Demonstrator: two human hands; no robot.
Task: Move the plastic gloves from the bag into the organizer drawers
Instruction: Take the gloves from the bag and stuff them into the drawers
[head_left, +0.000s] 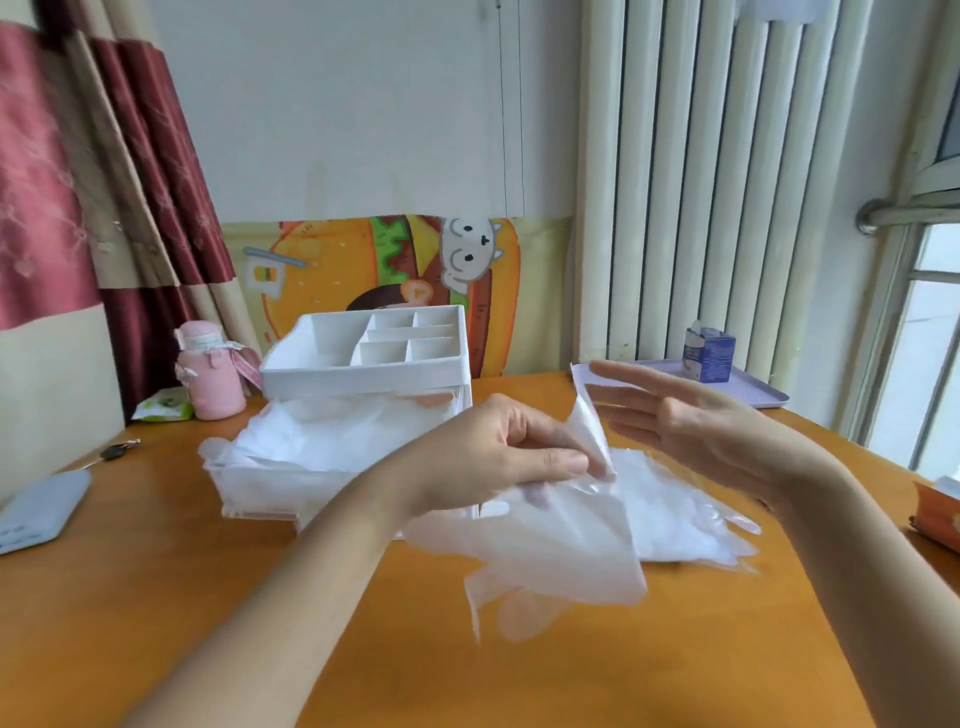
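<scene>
Centre frame, a plastic glove (561, 551) hangs fingers-down from the left hand (498, 457), held in a pinch grip. The open drawer (260, 493), part-filled with gloves, lies just left of it. The right hand (691, 426), flat and empty, hovers over the remaining pile (680, 525) at right.

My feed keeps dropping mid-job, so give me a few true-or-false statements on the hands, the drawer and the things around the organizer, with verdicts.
1. The left hand pinches plastic gloves. True.
2. The right hand is clenched in a fist. False: its fingers are straight and it holds nothing.
3. The drawer is pushed shut. False: it is pulled out, with thin white plastic inside.
4. A pink bottle stands left of the organizer. True.
5. The blue box sits in the organizer's top tray. False: it sits on a lilac tray at the right.
</scene>
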